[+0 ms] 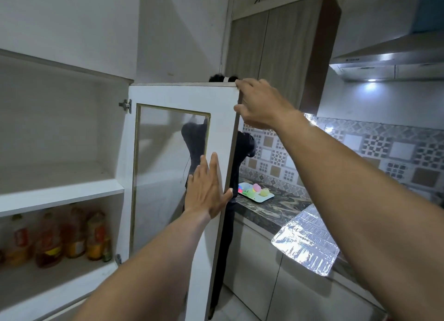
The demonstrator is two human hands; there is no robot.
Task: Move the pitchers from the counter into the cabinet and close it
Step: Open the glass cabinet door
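**Both hands on the open cabinet door**

Nearest, the left hand [206,191] lies flat against the inner face of the cabinet door [223,133], fingers straight and close together, thumb hooked round the free edge. Higher up, the right hand [260,103] grips the door's top corner, fingers curled over the top edge and thumb against the side edge. The door, white with a gold-trimmed glass pane [168,167], stands wide open. To the left the cabinet [62,191] shows a bare upper shelf and, below, a row of bottles [60,236]. No pitcher shows on either shelf or on the counter. Further right, the dark marbled counter [271,210] carries a foil sheet [305,243] and a white tray [264,198] of coloured items. Behind the door stands a person in dark clothes [242,152].
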